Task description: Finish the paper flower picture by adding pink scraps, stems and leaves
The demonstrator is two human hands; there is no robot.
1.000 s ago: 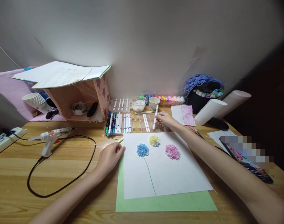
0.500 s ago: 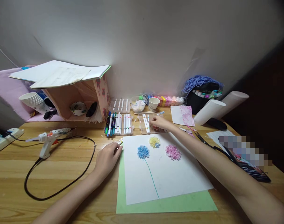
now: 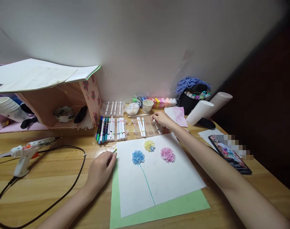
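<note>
A white sheet (image 3: 159, 178) lies on a green sheet (image 3: 173, 208) on the wooden desk. On it are blue (image 3: 138, 156), yellow (image 3: 149, 145) and pink (image 3: 167, 154) fluffy paper flowers; a green stem runs down from the blue one. My left hand (image 3: 100, 170) rests at the sheet's left edge, fingers curled round a green-tipped marker (image 3: 114, 149). My right hand (image 3: 161, 119) reaches to the clear marker tray (image 3: 148, 127), pinching a white marker there. More markers (image 3: 110, 128) lie in trays to the left.
A glue gun (image 3: 24, 154) with black cord lies at left. A pink open box (image 3: 54, 105) under papers, stacked cups (image 3: 5, 108), bowl (image 3: 132, 108), paper cup (image 3: 147, 106), clay pots (image 3: 162, 101), yarn (image 3: 190, 84), white rolls (image 3: 208, 108), a phone (image 3: 231, 154) stand around.
My right hand lowered the white marker from upright down into the clear tray. The view swung right, so everything shifted left. My left hand stayed by the sheet's edge.
</note>
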